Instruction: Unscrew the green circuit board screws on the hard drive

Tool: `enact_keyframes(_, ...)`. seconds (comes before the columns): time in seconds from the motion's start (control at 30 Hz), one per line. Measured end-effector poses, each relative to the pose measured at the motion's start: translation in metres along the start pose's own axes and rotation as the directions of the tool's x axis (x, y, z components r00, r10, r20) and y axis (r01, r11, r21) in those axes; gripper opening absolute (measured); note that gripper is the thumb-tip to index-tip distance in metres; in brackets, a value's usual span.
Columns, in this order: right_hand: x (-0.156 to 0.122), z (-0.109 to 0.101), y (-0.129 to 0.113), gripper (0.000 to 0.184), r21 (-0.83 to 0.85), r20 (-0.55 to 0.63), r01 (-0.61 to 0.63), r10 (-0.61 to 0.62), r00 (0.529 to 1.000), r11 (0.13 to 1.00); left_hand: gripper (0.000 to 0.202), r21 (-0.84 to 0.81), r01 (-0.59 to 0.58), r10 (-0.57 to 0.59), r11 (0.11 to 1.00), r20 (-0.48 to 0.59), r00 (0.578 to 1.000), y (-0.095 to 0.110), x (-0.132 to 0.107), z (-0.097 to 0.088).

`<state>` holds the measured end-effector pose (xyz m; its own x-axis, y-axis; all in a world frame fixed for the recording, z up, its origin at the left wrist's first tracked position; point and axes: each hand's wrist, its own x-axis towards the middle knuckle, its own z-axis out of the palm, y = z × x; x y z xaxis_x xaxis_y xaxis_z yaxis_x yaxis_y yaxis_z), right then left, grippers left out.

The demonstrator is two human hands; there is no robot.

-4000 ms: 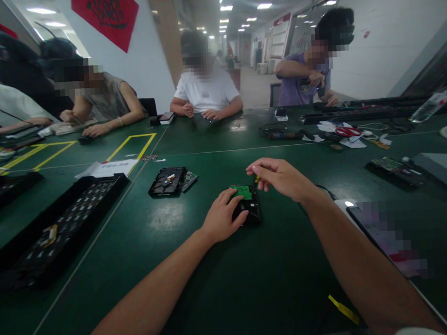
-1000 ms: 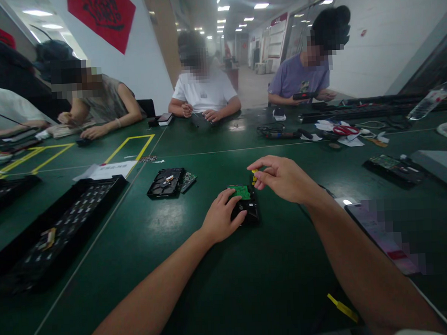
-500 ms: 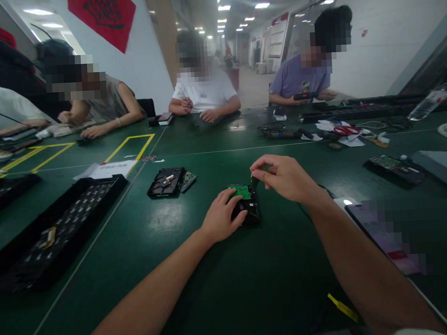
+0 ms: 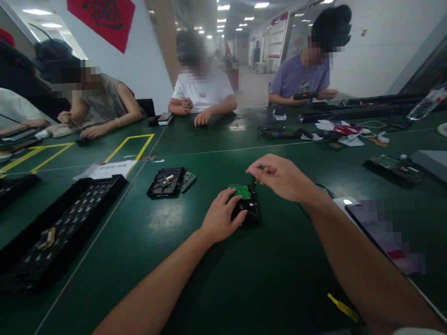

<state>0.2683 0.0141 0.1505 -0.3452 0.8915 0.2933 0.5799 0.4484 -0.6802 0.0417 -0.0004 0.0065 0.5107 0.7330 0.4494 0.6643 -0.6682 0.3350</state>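
A black hard drive [image 4: 248, 206] with a green circuit board [image 4: 241, 191] on top lies on the green table in front of me. My left hand [image 4: 221, 220] rests on its left side, fingers curled over the edge and holding it down. Just above the drive's far right corner, my right hand [image 4: 280, 177] pinches the top of a small yellow-handled screwdriver, mostly hidden by the fingers, its tip at the drive.
A second opened drive [image 4: 167, 182] with a loose green board lies to the left. A long black tray [image 4: 57, 223] sits at the left. A phone [image 4: 384, 234] lies at the right, a yellow strip [image 4: 342, 308] near the front. Several people sit across the table.
My right hand has turned slightly over the drive's far corner, hiding the yellow handle seen a second ago. The left hand has stayed put. The person in purple lowered their arms.
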Motion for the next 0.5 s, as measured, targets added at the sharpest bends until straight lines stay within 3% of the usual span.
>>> enact_keyframes(0.1, 0.0007, -0.0016, 0.0013, 0.024, -0.049, -0.015, 0.036, -0.037, 0.999, 0.998, 0.048, 0.003, 0.0, 0.0, 1.0, 0.0, 1.0, -0.0004, -0.0005, -0.0001)
enact_keyframes(0.33, -0.0016, -0.0007, 0.0004, 0.034, -0.012, -0.102, -0.107, 0.105, 0.989, 0.994, 0.05, 0.014, 0.006, -0.006, 1.0, 0.009, 1.0, -0.0014, -0.0009, 0.0013)
enact_keyframes(0.5, -0.0017, 0.0005, 0.0014, 0.019, 0.073, -0.015, -0.069, 0.071, 0.997, 0.995, 0.048, 0.007, 0.003, -0.003, 1.0, 0.004, 1.0, -0.0013, -0.0005, 0.0012)
